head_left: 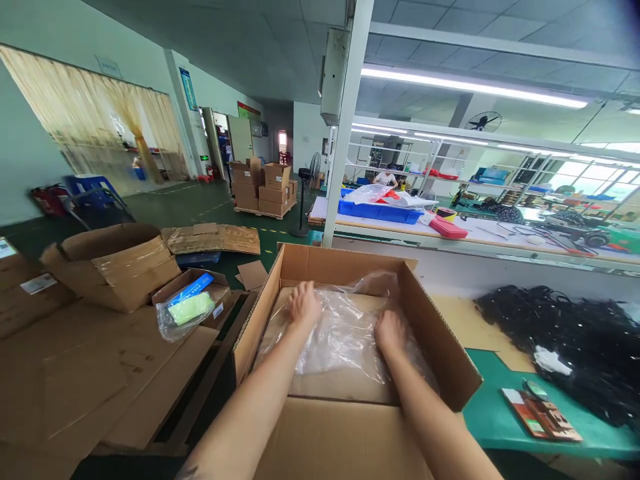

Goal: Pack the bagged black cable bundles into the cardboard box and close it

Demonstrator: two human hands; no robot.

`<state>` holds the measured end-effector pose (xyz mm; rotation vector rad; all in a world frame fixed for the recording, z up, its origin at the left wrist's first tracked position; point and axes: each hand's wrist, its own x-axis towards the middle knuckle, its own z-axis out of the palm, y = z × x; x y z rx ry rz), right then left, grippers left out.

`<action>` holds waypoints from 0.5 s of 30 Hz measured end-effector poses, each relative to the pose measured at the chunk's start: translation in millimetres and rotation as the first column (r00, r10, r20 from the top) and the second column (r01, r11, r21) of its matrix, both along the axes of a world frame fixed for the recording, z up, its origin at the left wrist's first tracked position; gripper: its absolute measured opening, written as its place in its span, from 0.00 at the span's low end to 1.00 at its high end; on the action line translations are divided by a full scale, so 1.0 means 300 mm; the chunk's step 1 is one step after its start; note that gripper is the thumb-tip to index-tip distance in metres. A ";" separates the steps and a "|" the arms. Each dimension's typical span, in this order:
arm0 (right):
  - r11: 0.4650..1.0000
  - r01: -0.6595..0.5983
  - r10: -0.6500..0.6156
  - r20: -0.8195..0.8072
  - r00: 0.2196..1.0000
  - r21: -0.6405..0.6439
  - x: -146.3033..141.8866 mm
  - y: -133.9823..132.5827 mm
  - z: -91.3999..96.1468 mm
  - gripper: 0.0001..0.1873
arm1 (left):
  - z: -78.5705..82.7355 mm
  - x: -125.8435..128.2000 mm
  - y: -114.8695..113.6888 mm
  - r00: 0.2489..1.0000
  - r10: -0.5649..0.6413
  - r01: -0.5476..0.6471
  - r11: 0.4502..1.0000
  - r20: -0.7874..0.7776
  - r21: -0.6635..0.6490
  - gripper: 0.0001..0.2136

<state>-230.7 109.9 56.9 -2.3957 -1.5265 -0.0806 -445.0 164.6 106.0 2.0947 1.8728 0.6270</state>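
Left hand (pixel 303 303) and right hand (pixel 391 331) both open, palms down, lying flat on a clear plastic bag (pixel 340 340) inside an open cardboard carton (pixel 340 263), gripping nothing. Just right of the carton, on a green-topped table (pixel 493 417), a heap of black cables (pixel 550 340). Left of it, a small clear pouch (pixel 183 313) against a smaller carton (pixel 220 293).

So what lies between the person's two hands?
Bunched clear plastic film, inside the cardboard box, lies between the left hand and right hand, in the head view.
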 end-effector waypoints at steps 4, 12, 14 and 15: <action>0.998 0.001 0.002 -0.053 0.999 0.059 0.013 0.005 -0.048 0.17 | -0.082 0.072 -0.042 0.862 -0.485 0.492 0.871 -0.147 0.010 0.29; 0.937 0.019 0.024 -0.120 0.993 0.349 0.060 0.192 0.149 0.41 | -0.232 0.080 -0.011 0.742 -0.636 0.617 0.771 -0.213 -0.157 0.37; 0.952 -0.015 0.071 -0.174 0.982 0.305 0.074 0.254 0.176 0.37 | -0.234 0.082 0.000 0.741 -0.641 0.621 0.767 -0.199 -0.158 0.38; 0.961 -0.056 0.112 -0.197 0.974 0.270 0.077 0.271 0.175 0.33 | -0.234 0.084 0.004 0.742 -0.642 0.622 0.767 -0.192 -0.159 0.38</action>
